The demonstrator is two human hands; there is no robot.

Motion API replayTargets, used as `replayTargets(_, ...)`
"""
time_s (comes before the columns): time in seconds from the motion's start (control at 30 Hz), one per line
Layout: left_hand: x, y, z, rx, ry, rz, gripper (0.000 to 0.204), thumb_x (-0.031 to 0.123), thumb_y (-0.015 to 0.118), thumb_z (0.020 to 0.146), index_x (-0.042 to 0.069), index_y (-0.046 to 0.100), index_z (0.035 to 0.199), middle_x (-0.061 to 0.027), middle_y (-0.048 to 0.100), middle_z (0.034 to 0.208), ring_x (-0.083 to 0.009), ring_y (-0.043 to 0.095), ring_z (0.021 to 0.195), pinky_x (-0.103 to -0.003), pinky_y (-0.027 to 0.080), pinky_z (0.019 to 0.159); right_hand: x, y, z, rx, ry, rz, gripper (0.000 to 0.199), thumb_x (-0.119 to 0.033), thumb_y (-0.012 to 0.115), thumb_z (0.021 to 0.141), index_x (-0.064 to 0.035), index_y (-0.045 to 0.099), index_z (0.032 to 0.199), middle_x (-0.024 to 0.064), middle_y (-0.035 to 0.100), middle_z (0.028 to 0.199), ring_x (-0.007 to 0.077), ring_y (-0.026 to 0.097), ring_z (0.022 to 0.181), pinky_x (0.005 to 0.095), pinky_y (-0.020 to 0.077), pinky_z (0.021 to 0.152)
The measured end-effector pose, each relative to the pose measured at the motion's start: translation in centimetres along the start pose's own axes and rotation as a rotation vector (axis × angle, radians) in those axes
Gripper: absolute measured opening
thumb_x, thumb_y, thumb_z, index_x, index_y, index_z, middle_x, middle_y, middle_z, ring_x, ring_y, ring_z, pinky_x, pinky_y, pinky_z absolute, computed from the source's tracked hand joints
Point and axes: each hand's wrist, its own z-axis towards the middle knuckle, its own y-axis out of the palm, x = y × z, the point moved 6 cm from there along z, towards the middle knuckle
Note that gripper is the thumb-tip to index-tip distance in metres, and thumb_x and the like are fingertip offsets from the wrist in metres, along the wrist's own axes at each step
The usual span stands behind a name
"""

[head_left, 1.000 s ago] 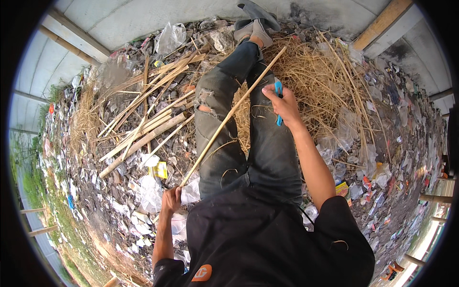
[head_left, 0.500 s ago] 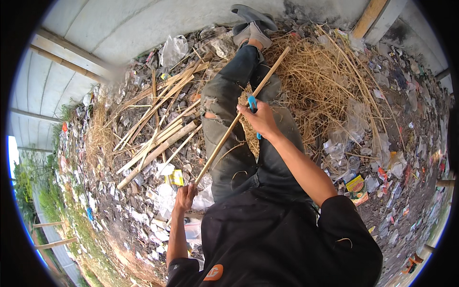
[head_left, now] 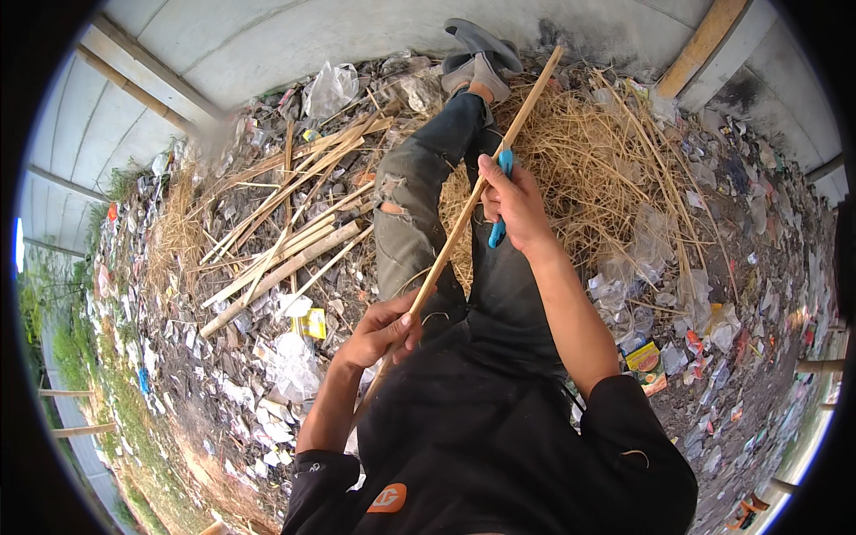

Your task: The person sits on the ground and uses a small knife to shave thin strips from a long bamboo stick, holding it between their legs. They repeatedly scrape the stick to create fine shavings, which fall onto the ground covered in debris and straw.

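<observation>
A long, pale bamboo strip (head_left: 463,217) slants across my lap, its far end beyond my knees and its near end by my shirt. My left hand (head_left: 383,332) grips the lower part, thumb on top and fingers wrapped beneath. Higher up, my right hand (head_left: 517,207) is closed around a light blue tool, which looks like a utility knife (head_left: 497,234), held against the strip. The knife's blade cannot be made out. Thin shavings lie on my trousers (head_left: 406,245) and on my black shirt (head_left: 535,446).
Left of my legs lies a pile of split bamboo pieces (head_left: 294,259). Dry straw-like shavings (head_left: 588,152) heap up on the right. Plastic litter (head_left: 294,366) covers the ground. A grey wall (head_left: 357,31) with bamboo posts (head_left: 704,45) stands beyond my feet.
My left hand has moved up and right along the strip, toward my lap. The right hand has shifted slightly up and right with the knife, and the strip's far end has risen.
</observation>
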Motion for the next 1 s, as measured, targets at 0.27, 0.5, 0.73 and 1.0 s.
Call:
replayTargets(0.27, -0.5, 1.7, 1.1, 0.277, 0.065, -0.049, 0.048, 0.021, 0.052, 0.113, 0.004, 0.046, 0.158, 0.0057, 0.045, 0.067, -0.0051, 0.039, 0.048, -0.023, 0.031, 0.043, -0.2, 2.7, -6.9, -0.174, -0.347, -0.886, 0.049, -0.046, 0.053, 0.109, 0.0014, 0.06, 0.1, 0.0166, 0.062, 0.071, 0.0348, 0.064, 0.066, 0.0437, 0.047, 0.063)
replayTargets(0.5, -0.8, 3.0, 0.3, 0.462, 0.144, 0.429, 0.048, 0.013, 0.068, 0.104, -0.008, 0.056, 0.145, 0.0037, 0.063, 0.093, -0.0016, 0.052, 0.085, -0.021, 0.046, 0.073, 1.1, 3.6, -9.4, -0.299, -0.215, -1.314, 0.046, -0.044, 0.052, 0.109, 0.0, 0.059, 0.1, 0.0263, 0.064, 0.07, 0.049, 0.065, 0.07, 0.0559, 0.0477, 0.059)
replayTargets(0.73, -0.5, 5.3, -3.0, 0.509, 0.13, 0.575, 0.048, 0.015, 0.07, 0.101, 0.0, 0.06, 0.145, -0.0011, 0.069, 0.087, -0.0033, 0.056, 0.083, -0.024, 0.051, 0.078, -1.2, -0.8, -7.1, -0.178, -0.182, -1.229, 0.049, -0.044, 0.053, 0.109, 0.0014, 0.061, 0.091, 0.022, 0.06, 0.066, 0.0397, 0.06, 0.06, 0.0488, 0.0462, 0.059)
replayTargets(1.0, -0.1, 4.8, -0.9, 0.652, 0.276, 0.684, 0.045, 0.007, 0.069, 0.097, -0.001, 0.063, 0.141, -0.0164, 0.058, 0.068, -0.0049, 0.053, 0.066, -0.028, 0.049, 0.061, 0.6, 5.2, -13.5, -0.319, -0.248, -1.245, 0.048, -0.043, 0.053, 0.109, 0.0007, 0.057, 0.09, 0.0263, 0.061, 0.066, 0.0501, 0.062, 0.063, 0.0559, 0.044, 0.056)
